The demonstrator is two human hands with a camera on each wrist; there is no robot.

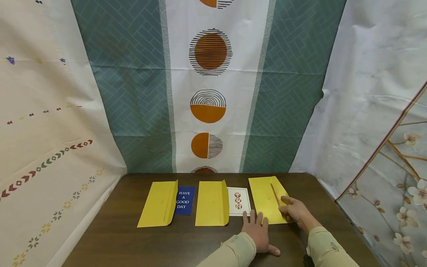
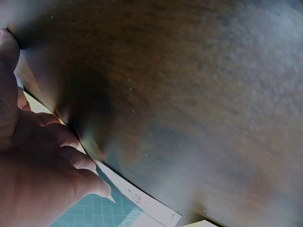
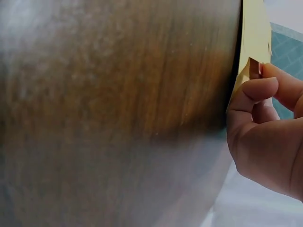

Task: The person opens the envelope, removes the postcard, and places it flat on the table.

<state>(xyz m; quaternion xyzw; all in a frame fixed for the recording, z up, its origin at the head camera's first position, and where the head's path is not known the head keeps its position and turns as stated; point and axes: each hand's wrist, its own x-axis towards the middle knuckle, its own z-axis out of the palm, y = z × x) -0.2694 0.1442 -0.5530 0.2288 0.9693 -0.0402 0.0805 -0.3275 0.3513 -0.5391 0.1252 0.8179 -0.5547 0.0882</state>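
The right-hand yellow envelope (image 1: 263, 191) lies on the dark wooden table (image 1: 207, 244), its flap side to the right. A narrow reddish-brown card edge (image 1: 274, 193) shows at its mouth. My right hand (image 1: 298, 213) is at that mouth, thumb and fingers bent; in the right wrist view the fingertips pinch the reddish-brown card (image 3: 255, 69). My left hand (image 1: 257, 231) rests flat with spread fingers, its tips by the envelope's near left corner and a white card (image 1: 237, 209) with a red-brown design. Most of the reddish-brown card is hidden inside the envelope.
A middle yellow envelope (image 1: 208, 204) has the white card beside its flap. Farther left lies another yellow envelope (image 1: 155, 204), next to a blue card (image 1: 184, 205) reading "HAVE A GOOD DAY". Patterned cloths (image 1: 133, 111) hang behind and at both sides of the table.
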